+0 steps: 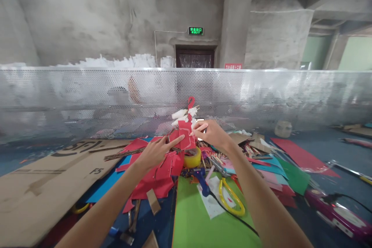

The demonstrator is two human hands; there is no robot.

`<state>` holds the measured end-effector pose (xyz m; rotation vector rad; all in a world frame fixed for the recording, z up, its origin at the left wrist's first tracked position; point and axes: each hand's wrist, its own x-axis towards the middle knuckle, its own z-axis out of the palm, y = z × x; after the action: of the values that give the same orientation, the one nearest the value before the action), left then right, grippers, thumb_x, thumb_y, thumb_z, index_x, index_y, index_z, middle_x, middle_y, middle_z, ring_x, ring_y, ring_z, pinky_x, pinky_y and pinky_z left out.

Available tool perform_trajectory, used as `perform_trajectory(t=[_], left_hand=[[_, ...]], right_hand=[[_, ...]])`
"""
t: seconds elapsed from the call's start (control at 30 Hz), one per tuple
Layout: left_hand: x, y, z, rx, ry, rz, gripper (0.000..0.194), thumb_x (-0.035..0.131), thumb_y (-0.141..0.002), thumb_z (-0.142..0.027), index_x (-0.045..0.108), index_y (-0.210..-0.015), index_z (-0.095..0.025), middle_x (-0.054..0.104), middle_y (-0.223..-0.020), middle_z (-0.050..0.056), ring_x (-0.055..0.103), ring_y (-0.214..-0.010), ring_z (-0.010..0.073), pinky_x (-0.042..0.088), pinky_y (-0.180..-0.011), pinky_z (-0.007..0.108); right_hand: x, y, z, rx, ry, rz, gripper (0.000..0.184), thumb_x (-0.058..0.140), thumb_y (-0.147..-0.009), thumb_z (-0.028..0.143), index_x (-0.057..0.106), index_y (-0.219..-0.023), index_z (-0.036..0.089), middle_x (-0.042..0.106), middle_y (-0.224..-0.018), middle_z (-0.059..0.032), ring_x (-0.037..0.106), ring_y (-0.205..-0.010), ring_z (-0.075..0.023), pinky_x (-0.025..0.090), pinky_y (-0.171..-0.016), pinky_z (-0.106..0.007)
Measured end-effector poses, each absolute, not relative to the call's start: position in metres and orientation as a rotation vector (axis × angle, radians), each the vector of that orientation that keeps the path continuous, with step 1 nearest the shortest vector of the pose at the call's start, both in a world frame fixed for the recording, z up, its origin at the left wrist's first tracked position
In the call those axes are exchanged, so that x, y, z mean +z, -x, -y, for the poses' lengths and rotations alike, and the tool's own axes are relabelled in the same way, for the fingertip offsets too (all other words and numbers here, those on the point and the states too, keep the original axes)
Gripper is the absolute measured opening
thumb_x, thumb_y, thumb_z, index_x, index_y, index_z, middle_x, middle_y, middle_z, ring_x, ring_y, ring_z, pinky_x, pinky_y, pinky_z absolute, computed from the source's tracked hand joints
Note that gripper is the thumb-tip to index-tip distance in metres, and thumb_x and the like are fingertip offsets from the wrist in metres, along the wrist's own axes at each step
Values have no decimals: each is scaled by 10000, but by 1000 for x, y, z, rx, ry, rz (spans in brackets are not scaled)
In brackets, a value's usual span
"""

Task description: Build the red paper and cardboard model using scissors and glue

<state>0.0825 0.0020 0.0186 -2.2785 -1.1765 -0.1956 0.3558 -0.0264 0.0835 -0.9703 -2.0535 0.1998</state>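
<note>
My left hand point(155, 150) reaches in with its index finger stretched out, the tip pressing on a red card piece point(185, 139) that carries a pale outline. The rest of its fingers lie partly hidden. On the card's other side, my right hand point(213, 133) pinches a thin pale stick point(200, 128) whose end is close to the outline; its exact kind is too small to tell. Right behind stands a red, bird-like figure point(191, 104) with white petal-like pieces attached. A yellow tape roll point(192, 158) sits just below the card.
A blue glue gun point(202, 182) and yellow-handled scissors point(232, 197) lie on a green board point(188, 217). Red scraps point(157, 182) and twigs point(124, 153) spread at left beside flat cardboard point(58, 178). A perforated metal panel point(87, 104) rises behind; a purple device point(337, 217) stands right.
</note>
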Motion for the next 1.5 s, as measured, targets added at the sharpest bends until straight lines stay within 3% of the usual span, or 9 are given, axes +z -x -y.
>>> perform_trajectory(t=[0.27, 1.0, 1.17, 1.37, 1.5], left_hand=[[17, -81, -3, -235, 2267, 1176, 929, 386, -891, 10, 68, -1641, -436, 615, -1274, 128, 675, -998, 258, 558, -724, 317], [19, -83, 1, -218, 2273, 1199, 920, 351, -905, 12, 26, -1639, -437, 612, -1272, 130, 676, -972, 244, 545, -744, 318], [18, -83, -1, -219, 2270, 1168, 958, 351, -857, 47, 68, -1647, -414, 624, -1239, 135, 676, -992, 262, 541, -708, 305], [18, -81, -2, -239, 2258, 1169, 984, 346, -828, 65, 94, -1646, -419, 631, -1245, 136, 688, -921, 251, 531, -693, 307], [16, -81, -4, -249, 2291, 1172, 983, 357, -820, 56, 97, -1648, -407, 641, -1219, 136, 697, -927, 260, 521, -685, 305]], right_hand=[[86, -356, 28, 202, 978, 2038, 156, 605, -874, 268, 714, -784, 202, 734, -763, 0, 623, -683, -155, 413, -655, -267], [85, -357, 25, 177, 945, 2003, 136, 613, -889, 277, 730, -857, 217, 757, -853, -7, 654, -751, -163, 433, -715, -278], [87, -363, 26, 218, 952, 2061, 178, 606, -898, 302, 725, -808, 204, 737, -785, -7, 623, -689, -154, 413, -654, -272], [77, -360, 14, 285, 964, 1924, 243, 513, -972, 337, 698, -1081, 223, 770, -939, -36, 686, -835, -185, 462, -769, -299], [60, -351, -2, 345, 980, 1942, 172, 646, -861, 323, 620, -993, 215, 711, -846, -2, 664, -800, -187, 466, -785, -310]])
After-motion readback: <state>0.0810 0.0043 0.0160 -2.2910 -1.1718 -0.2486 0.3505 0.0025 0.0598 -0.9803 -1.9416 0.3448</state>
